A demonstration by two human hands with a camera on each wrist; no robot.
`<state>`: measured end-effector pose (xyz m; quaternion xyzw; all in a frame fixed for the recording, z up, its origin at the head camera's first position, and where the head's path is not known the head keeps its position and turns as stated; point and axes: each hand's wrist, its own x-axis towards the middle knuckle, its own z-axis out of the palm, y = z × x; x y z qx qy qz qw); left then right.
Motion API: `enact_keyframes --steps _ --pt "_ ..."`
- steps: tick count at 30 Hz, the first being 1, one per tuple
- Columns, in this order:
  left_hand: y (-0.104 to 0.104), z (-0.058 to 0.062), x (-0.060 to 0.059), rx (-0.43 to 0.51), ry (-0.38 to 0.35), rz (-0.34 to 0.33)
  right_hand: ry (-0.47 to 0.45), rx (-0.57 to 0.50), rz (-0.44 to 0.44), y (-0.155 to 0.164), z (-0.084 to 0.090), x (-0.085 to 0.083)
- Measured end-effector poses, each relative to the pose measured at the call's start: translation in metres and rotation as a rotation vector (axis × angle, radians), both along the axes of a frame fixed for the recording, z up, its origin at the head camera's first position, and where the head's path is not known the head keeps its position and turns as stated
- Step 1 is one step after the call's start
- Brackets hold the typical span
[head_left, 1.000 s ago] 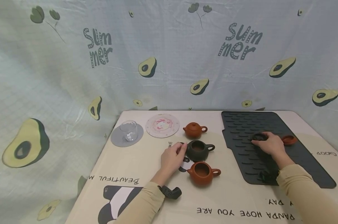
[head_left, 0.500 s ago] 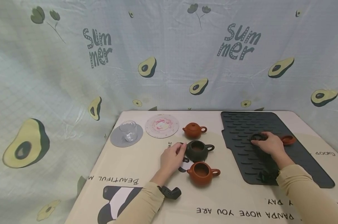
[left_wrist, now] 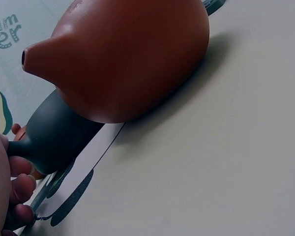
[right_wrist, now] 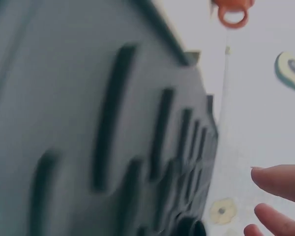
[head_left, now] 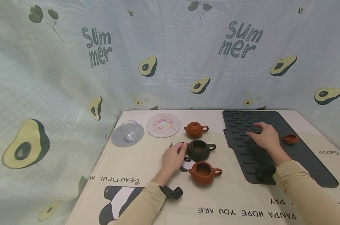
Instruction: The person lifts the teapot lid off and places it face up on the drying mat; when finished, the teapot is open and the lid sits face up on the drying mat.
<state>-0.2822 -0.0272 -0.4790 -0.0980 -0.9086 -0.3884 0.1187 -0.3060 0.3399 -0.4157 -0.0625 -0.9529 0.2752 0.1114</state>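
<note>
My left hand pinches the spout of a dark, lidless teapot standing on the table. The left wrist view shows my fingers curled at that spout. Nearer to me, a reddish-brown teapot stands without a lid. My right hand hovers over the black ridged mat, thumb and fingers spread, holding nothing. In the right wrist view a small dark round lid lies on the mat, partly cut off by the frame. A reddish-brown lid rests on the mat, right of my right hand.
Behind the dark teapot stands a lidded reddish-brown teapot. A clear glass sits on a grey round coaster at the back left. Beside it lies a patterned round mat. A printed curtain hangs behind the table.
My right hand has let go of the dark lid, lifted slightly from the mat and spread its fingers. My left hand keeps its hold on the dark teapot's spout.
</note>
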Motion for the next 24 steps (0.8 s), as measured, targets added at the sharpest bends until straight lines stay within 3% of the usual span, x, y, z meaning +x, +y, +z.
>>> enact_keyframes --steps 16,24 --pt "0.001 0.002 -0.001 -0.020 0.002 0.006 0.014 -0.084 0.156 -0.052 0.030 -0.003" --pt "0.000 0.003 0.000 -0.016 0.004 0.005 -0.035 -0.146 0.179 -0.078 0.035 -0.015"
